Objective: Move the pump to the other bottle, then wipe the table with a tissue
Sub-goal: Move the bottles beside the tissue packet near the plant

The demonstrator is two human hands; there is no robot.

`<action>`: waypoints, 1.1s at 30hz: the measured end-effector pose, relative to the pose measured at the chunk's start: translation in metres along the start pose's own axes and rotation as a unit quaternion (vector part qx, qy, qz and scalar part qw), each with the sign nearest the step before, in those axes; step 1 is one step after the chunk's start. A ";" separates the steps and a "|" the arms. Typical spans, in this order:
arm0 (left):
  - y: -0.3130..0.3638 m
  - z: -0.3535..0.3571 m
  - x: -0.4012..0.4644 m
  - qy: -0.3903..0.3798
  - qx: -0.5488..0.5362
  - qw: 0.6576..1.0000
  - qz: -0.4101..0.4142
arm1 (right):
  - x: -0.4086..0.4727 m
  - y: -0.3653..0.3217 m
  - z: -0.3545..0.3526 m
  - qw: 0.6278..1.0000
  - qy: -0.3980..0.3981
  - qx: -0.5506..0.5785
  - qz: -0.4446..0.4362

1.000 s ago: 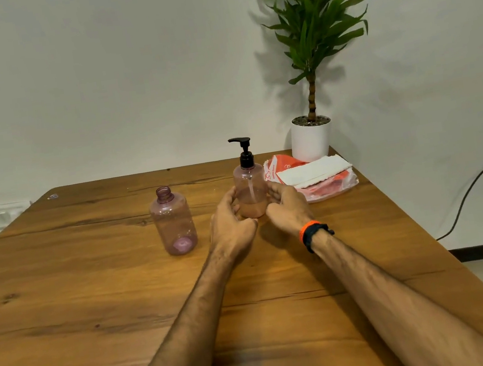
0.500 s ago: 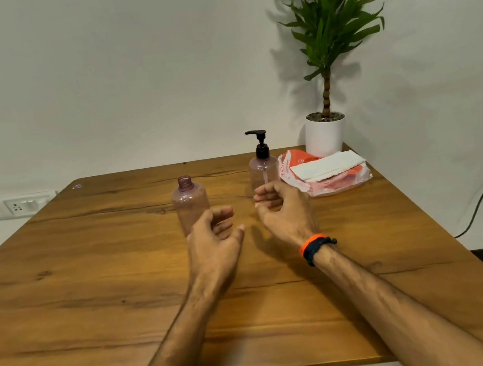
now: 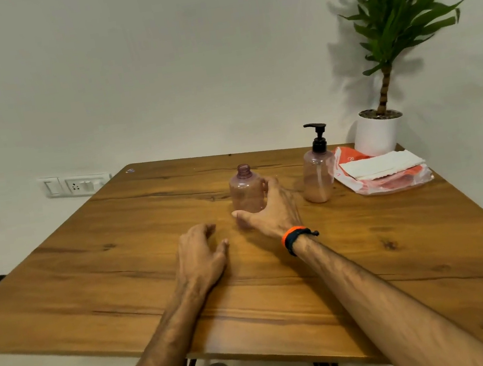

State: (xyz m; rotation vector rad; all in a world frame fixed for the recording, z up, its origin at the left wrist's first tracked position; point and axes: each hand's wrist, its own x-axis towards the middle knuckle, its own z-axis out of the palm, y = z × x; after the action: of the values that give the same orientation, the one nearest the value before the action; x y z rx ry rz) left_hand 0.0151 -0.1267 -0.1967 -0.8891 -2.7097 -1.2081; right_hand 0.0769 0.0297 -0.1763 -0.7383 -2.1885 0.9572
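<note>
An empty pink bottle [image 3: 246,191] with an open neck stands mid-table. My right hand [image 3: 273,212] wraps it from the right, fingers behind its side and thumb in front of its base. To the right stands a second pink bottle [image 3: 317,171], holding some liquid and topped by the black pump [image 3: 318,137]; no hand touches it. My left hand [image 3: 199,258] rests on the wooden table [image 3: 120,263], nearer me, fingers loosely curled and holding nothing. A stack of white tissues [image 3: 381,165] lies on an orange packet [image 3: 390,182] at the back right.
A potted plant in a white pot [image 3: 378,134] stands at the table's back right corner by the wall. A wall socket panel [image 3: 74,185] sits beyond the left edge. The table's front edge is close to my body.
Both hands let go of the pump bottle. My right hand moved left to the empty bottle and closed around it; my left hand dropped to the table. The view shifted left.
</note>
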 end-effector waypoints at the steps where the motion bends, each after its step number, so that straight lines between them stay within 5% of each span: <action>1: -0.003 0.002 0.001 -0.002 0.005 1.000 0.003 | 0.002 0.000 0.003 1.000 0.002 -0.003 0.004; 11: 0.004 0.006 0.003 0.001 0.007 1.000 0.022 | 0.003 0.012 -0.010 0.999 0.049 0.013 0.013; 18: 0.063 0.044 -0.003 -0.050 -0.043 0.995 0.074 | -0.011 0.049 -0.087 0.995 0.103 0.010 -0.006; 33: 0.171 0.162 -0.025 -0.123 -0.026 0.977 0.170 | -0.018 0.138 -0.228 0.974 0.185 -0.058 0.121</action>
State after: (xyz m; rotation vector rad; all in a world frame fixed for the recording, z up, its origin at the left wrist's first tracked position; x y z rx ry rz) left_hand 0.1546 0.0648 -0.2012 -1.5280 -2.5539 -1.1655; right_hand 0.2871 0.1946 -0.1676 -1.1609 -1.8652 0.7384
